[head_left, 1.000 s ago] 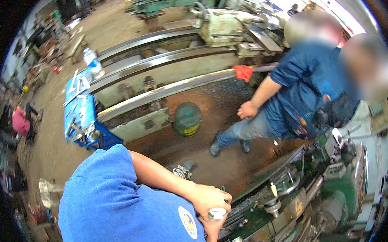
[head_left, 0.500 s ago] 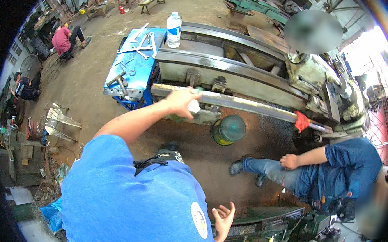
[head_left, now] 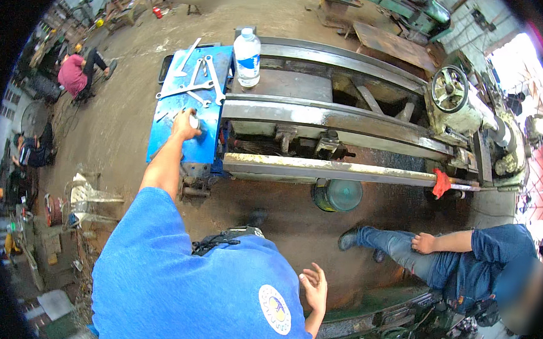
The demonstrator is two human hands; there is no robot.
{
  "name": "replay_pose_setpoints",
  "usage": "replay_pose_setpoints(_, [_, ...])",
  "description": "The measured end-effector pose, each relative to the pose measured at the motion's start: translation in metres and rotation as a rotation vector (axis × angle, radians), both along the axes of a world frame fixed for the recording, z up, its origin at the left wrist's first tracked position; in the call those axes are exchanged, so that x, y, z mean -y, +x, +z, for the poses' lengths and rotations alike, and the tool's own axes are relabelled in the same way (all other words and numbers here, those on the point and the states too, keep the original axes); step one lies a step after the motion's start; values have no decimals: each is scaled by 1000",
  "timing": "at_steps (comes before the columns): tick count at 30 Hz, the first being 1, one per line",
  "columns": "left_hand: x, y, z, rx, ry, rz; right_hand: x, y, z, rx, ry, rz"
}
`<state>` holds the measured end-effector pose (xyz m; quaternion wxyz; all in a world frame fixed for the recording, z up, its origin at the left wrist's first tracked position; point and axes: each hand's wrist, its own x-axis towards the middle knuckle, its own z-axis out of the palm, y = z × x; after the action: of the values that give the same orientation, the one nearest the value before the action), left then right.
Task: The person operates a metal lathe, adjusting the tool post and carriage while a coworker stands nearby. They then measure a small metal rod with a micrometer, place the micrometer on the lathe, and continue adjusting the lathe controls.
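Note:
My left hand (head_left: pixel 184 124) is over the blue tabletop (head_left: pixel 156 144), its fingers closed round a small white object (head_left: pixel 194 122) whose kind I cannot make out. Just beyond it lie several metal wrenches (head_left: pixel 188 91), some crossing one another. My hand and forearm cover part of the near tabletop. A clear water bottle (head_left: pixel 247 59) with a blue label stands upright on the machine bed, right of the wrenches. My right hand (head_left: pixel 316 286) hangs in the air beside my blue shirt, open, with fingers apart and nothing in them.
A long metal machine bed (head_left: pixel 342 113) runs rightward to a handwheel (head_left: pixel 449 88). A red cloth (head_left: pixel 441 183) hangs on its front rail. Below stands a green-lidded bucket (head_left: pixel 344 195). A seated person (head_left: pixel 457 256) is at right; another machine (head_left: pixel 392 335) stands at lower right.
My left hand has moved left from the machine's front rail to over the blue tabletop, still holding the white object. My right hand stays beside me, its fingers slightly shifted.

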<state>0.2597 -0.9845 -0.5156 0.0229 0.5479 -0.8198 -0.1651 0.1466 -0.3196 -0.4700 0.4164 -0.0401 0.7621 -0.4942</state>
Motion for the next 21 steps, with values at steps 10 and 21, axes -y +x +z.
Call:
replay_pose_setpoints(10, [96,29,-61,54,207,-299,-57,91,-74,96,217,-432])
replay_pose_setpoints(21, [-46,-149,170,-74,634,-1075,-75,100,-111,59,489,-694])
